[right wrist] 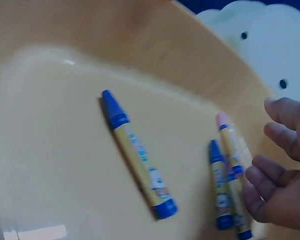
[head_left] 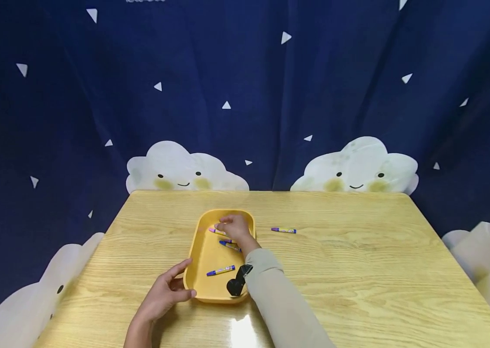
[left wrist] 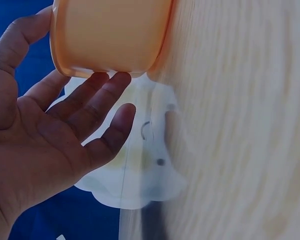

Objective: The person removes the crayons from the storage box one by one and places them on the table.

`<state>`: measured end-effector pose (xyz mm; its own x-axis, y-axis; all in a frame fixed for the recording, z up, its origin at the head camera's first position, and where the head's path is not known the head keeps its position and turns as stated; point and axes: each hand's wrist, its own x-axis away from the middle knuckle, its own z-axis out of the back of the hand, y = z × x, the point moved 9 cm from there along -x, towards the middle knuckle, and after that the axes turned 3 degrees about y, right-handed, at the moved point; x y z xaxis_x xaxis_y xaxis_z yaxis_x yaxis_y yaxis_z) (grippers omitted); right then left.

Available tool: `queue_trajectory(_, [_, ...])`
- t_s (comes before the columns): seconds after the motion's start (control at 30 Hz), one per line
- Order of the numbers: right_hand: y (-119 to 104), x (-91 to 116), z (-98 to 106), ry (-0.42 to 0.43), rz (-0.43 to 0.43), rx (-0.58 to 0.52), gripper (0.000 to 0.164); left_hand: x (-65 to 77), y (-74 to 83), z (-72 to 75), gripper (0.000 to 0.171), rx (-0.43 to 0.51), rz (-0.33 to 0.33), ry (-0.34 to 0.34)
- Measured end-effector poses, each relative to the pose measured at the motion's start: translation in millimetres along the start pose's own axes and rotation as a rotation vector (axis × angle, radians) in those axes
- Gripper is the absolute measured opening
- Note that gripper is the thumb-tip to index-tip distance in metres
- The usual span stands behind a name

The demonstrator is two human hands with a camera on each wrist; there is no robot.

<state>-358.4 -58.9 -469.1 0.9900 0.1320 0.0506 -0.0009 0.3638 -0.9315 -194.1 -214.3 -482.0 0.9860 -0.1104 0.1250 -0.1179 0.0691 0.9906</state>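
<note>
A yellow tray (head_left: 199, 253) on the table holds several crayons with yellow wrappers. My left hand (head_left: 163, 292) holds its near left corner, thumb and fingers against the outside and rim. In the left wrist view, the little finger of my left hand (left wrist: 55, 130) stands apart from the tray wall (left wrist: 110, 35). Over the tray's far part, my right hand (head_left: 235, 227) has loosely bent fingers, with nothing visible between them. Beside it lie a pink crayon (right wrist: 229, 142) and a blue crayon (right wrist: 217, 185), with another partly covered. One blue-purple crayon (head_left: 221, 270) lies nearer the front.
Outside the tray, a purple-tipped crayon (head_left: 283, 230) lies on the wooden table (head_left: 358, 270) to the right. A dark blue curtain (head_left: 227, 63) with white clouds hangs behind the table. A black device (head_left: 238, 282) sits at my right wrist above the tray.
</note>
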Motion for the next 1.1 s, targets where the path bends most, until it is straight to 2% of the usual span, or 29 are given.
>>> queue_trajectory(0.1, [8, -2, -2, 0.052, -0.026, 0.043, 0.03, 0.2, -0.8, 0.4, 0.083, -0.003, 0.002, 0.006])
queue_trajectory(0.23, [18, -5, -6, 0.094, -0.058, 0.029, 0.027, -0.2, -0.4, 0.7, 0.083, 0.005, 0.001, 0.0])
queue_trajectory(0.33, [22, -5, -8, 0.109, -0.051, 0.02, 0.025, 0.1, 0.4, -0.4, 0.083, 0.013, -0.007, -0.011])
queue_trajectory(0.47, [22, -4, -6, 0.133, -0.029, 0.059, 0.024, 0.2, -0.5, -0.6, 0.082, 0.006, -0.008, -0.008])
queue_trajectory(0.83, [21, 0, 0, 0.232, -0.058, 0.298, 0.018, -0.7, 0.6, 0.4, 0.082, -0.026, -0.006, -0.002])
queue_trajectory(0.97, [23, 0, -1, 0.242, -0.068, 0.38, 0.016, -0.3, 1.9, -0.4, 0.082, -0.012, -0.015, -0.009])
queue_trajectory(1.1, [21, -1, -2, 0.235, -0.038, 0.45, 0.013, 1.0, 1.9, -1.7, 0.082, 0.016, -0.006, -0.018])
